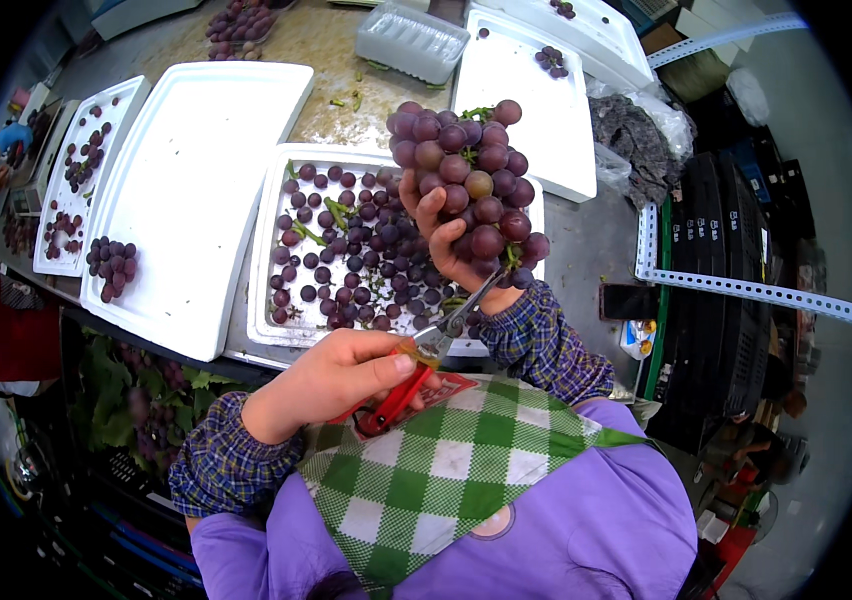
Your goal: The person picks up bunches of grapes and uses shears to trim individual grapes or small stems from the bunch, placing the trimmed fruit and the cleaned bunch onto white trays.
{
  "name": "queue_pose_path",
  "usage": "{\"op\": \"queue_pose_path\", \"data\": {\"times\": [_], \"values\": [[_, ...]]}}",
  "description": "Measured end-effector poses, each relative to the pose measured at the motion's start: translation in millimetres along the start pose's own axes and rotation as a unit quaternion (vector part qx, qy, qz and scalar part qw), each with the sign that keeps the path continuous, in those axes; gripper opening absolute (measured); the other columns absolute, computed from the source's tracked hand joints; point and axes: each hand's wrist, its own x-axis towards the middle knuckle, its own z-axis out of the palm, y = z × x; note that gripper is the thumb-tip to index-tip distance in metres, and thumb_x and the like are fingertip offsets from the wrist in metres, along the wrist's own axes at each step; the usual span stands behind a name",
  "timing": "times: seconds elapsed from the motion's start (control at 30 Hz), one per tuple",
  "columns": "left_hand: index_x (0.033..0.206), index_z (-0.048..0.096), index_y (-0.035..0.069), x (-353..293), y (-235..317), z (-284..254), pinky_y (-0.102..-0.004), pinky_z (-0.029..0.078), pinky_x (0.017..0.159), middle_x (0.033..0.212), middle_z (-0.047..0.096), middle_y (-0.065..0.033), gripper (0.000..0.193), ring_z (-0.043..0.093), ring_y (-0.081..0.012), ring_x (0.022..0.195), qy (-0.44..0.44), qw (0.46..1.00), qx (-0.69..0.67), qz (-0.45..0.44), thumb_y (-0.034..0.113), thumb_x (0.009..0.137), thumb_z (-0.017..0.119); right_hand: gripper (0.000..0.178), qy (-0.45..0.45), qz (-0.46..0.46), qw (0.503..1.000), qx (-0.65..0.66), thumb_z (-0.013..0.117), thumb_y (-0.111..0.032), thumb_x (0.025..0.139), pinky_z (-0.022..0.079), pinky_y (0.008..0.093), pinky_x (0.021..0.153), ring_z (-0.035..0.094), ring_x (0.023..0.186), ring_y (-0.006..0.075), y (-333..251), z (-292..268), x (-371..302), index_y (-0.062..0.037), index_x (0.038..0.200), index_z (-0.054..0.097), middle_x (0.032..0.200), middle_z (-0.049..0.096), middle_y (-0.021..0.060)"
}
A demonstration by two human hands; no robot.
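Note:
My right hand (443, 232) holds up a large bunch of purple-red grapes (476, 165), fingers curled round its left side and underside. From the left, my left hand (346, 378) grips red-handled scissors (401, 395). Their narrow metal blades point up to the right, with the tip at the bunch's lower end beside a small green stem. Whether the blades are parted I cannot tell. Below the bunch, a white foam tray (264, 250) is strewn with loose grapes (346, 270) and green stem bits; my right hand and the bunch hide its right part.
Left of it lies a white foam tray (201, 150) with a small grape bunch (112, 265). Clear plastic boxes (411, 42) stand behind; another white tray (526, 110) is at back right. Black crates (716, 270) stack at right. A person's blue-gloved hand (12, 136) is at far left.

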Motion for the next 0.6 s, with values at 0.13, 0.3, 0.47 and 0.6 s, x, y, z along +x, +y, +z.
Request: {"op": "queue_pose_path", "data": {"times": [0.13, 0.3, 0.47, 0.6], "values": [[0.117, 0.066, -0.004, 3.9, 0.9, 2.8, -0.0261, 0.053, 0.081, 0.096, 0.070, -0.0065, 0.032, 0.065, -0.0110, 0.087, -0.013, 1.000, -0.004, 0.012, 0.022, 0.105, 0.052, 0.060, -0.013, 0.013, 1.000, -0.007, 0.065, -0.040, 0.091, 0.052, 0.0370, 0.078, 0.057, 0.112, 0.0262, 14.0, 15.2, 4.8, -0.0152, 0.142, 0.046, 0.141, 0.041, 0.0077], [0.119, 0.065, -0.001, -4.3, 4.2, 12.6, -0.0258, 0.051, 0.076, 0.091, 0.070, -0.0076, 0.033, 0.063, -0.0101, 0.083, 0.058, 0.979, 0.191, 0.039, 0.025, 0.101, 0.057, 0.066, 0.011, -0.012, 0.999, -0.043, 0.066, -0.040, 0.090, 0.052, 0.0376, 0.080, 0.056, 0.113, 0.0259, 15.4, 21.2, -0.9, -0.0125, 0.144, 0.041, 0.142, 0.041, 0.0084], [0.123, 0.063, 0.000, -10.9, 15.8, 13.7, -0.0286, 0.051, 0.073, 0.087, 0.069, -0.0094, 0.036, 0.061, -0.0108, 0.079, 0.073, 0.964, 0.253, 0.041, 0.026, 0.099, 0.060, 0.070, 0.021, -0.027, 0.998, -0.055, 0.066, -0.040, 0.089, 0.052, 0.0380, 0.081, 0.056, 0.114, 0.0261, 18.9, 23.9, -0.9, -0.0106, 0.146, 0.038, 0.141, 0.042, 0.0089], [0.120, 0.064, -0.004, -7.6, -3.4, 16.2, -0.0269, 0.050, 0.073, 0.088, 0.069, -0.0083, 0.035, 0.061, -0.0098, 0.079, 0.126, 0.941, 0.282, 0.137, 0.024, 0.099, 0.059, 0.073, 0.018, -0.035, 0.997, -0.070, 0.068, -0.040, 0.087, 0.053, 0.0389, 0.084, 0.055, 0.116, 0.0266, 15.5, 20.1, 2.3, -0.0098, 0.146, 0.037, 0.140, 0.043, 0.0094]]}}
